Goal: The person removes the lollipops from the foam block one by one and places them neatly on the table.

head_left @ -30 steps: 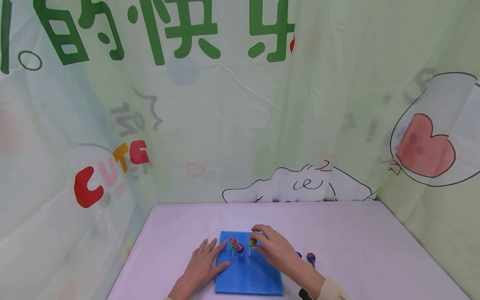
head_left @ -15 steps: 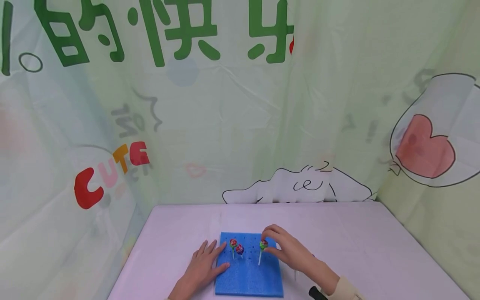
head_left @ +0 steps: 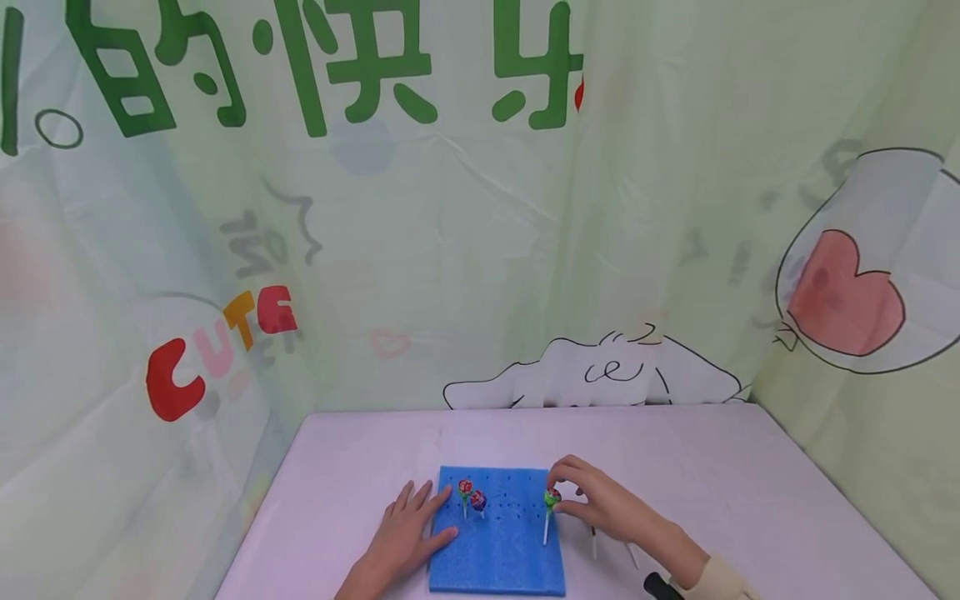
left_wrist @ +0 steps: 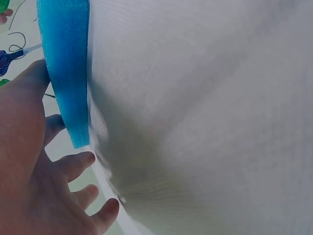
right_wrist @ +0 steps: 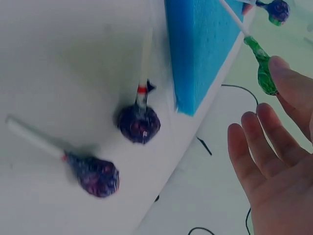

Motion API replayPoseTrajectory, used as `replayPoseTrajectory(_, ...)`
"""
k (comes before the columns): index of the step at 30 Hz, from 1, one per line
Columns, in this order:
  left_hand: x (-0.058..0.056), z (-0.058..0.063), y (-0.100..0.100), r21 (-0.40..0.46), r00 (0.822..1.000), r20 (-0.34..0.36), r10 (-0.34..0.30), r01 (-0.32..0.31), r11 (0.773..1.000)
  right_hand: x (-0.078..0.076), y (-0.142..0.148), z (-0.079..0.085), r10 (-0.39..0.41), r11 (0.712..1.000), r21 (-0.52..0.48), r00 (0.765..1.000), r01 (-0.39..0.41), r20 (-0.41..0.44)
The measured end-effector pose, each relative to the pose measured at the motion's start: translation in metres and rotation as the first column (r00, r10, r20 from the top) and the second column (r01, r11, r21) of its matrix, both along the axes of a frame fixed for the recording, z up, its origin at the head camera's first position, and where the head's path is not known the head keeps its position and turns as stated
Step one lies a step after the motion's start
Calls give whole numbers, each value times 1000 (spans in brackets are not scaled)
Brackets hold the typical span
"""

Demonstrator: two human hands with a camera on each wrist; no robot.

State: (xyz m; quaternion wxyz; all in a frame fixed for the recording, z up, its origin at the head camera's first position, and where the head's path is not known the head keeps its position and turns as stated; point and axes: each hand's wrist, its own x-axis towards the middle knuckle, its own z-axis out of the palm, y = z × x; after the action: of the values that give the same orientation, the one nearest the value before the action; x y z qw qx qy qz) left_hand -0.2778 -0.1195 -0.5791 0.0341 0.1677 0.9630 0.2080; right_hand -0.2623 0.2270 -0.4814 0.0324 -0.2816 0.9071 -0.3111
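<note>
My left hand (head_left: 401, 533) lies along the left edge of a blue foam board (head_left: 495, 558), fingers spread, thumb on top. Standing in the board near that hand are a red-and-green lollipop (head_left: 465, 486) and a purple lollipop (head_left: 478, 500). Over the board's right side, my right hand (head_left: 600, 498) pinches the wrapped head of a green lollipop (head_left: 552, 497), its white stick pointing down. Whether the stick tip touches the board, I cannot tell. In the right wrist view, two purple lollipops, one nearer (right_wrist: 98, 176) and one by the board (right_wrist: 139, 122), lie on the table.
Rows of small holes cross the board's far half. The pale table (head_left: 360, 450) extends around it, backed by a printed curtain (head_left: 450, 250). In the head view, my right hand and forearm hide the heads of the loose lollipops; only their sticks show.
My right hand has moved right and slightly nearer, carrying the green lollipop from the board's middle to its right side. The left hand keeps its place on the board.
</note>
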Motion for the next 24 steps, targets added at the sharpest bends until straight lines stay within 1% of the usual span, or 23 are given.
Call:
replayPoseTrajectory(2, -1, -2, 0, -1, 1000, 4, 2, -2, 1000, -1, 6, 3, 7, 1000, 9, 1000, -7, 16)
replayPoseTrajectory(7, -2, -5, -1, -4, 1000, 4, 1, -1, 1000, -7, 27, 8, 66, 998, 16, 995, -67, 70)
replayPoseTrajectory(10, 0, -5, -1, -2, 1000, -1, -1, 1, 1000, -10, 39, 13, 82, 996, 18, 988, -85, 134)
replayPoseTrajectory(14, 1, -4, -1, -2, 1000, -5, -2, 2, 1000, -12, 54, 18, 60, 996, 45, 971, -72, 231)
replayPoseTrajectory(16, 1, -5, -1, -5, 1000, -8, -2, 2, 1000, -12, 61, 22, 43, 996, 69, 964, -64, 264)
replayPoseTrajectory(20, -1, -6, -1, -8, 1000, -17, -5, 4, 1000, -14, 76, 28, 24, 991, 122, 959, -60, 282)
replayPoseTrajectory(22, -1, -7, -1, -9, 1000, -20, -5, 5, 1000, -15, 82, 29, 27, 986, 148, 961, -70, 274)
replayPoseTrajectory(24, -2, -6, -1, -10, 1000, -21, -5, 4, 1000, -16, 87, 28, 5, 982, 182, 960, -58, 279)
